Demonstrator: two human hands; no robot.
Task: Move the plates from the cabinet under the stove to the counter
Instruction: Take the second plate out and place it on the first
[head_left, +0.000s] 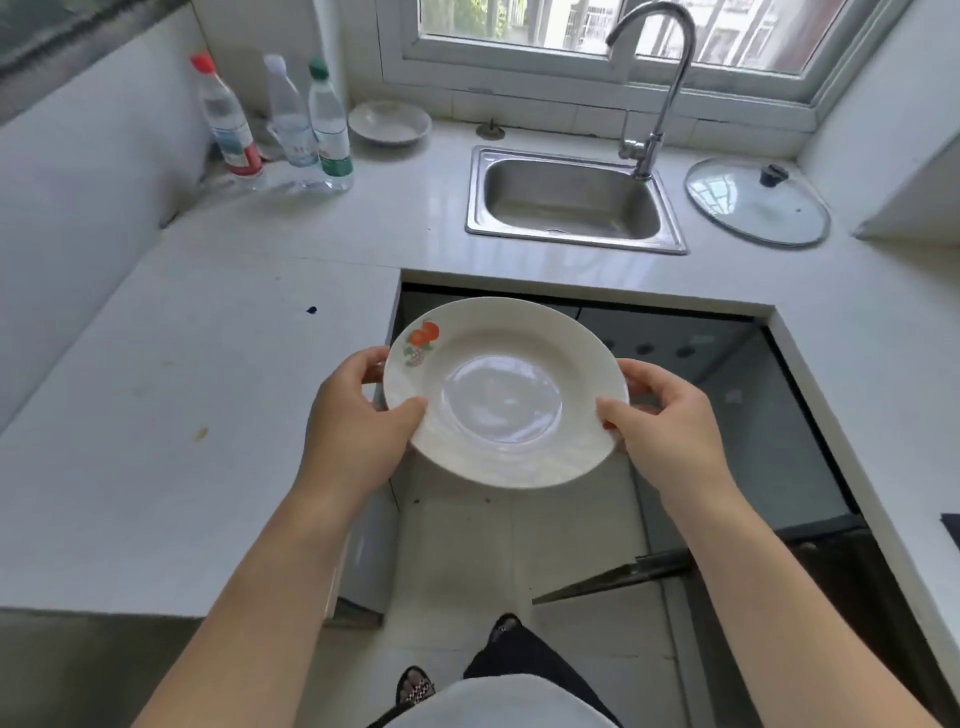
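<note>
White china plate (506, 392), with a fruit print on its rim at about ten o'clock, is held face up in the air over the floor gap between the counter runs, resting on nothing. Left hand (358, 415) clamps the rim at nine o'clock, thumb on top and fingers curled beneath; right hand (670, 421) clamps the rim at three o'clock in the same way. Pale counter (208, 415) lies just beside the plate at nine o'clock and wraps round past twelve to three. From the plate, a steel sink (571, 200) with its tap (644, 153) sits at twelve o'clock, a glass lid (756, 205) at one, a shallow bowl (389, 123) at eleven, and three plastic bottles (291, 119) near ten to eleven. Low at five o'clock a dark door edge (623, 574) juts out over the floor
</note>
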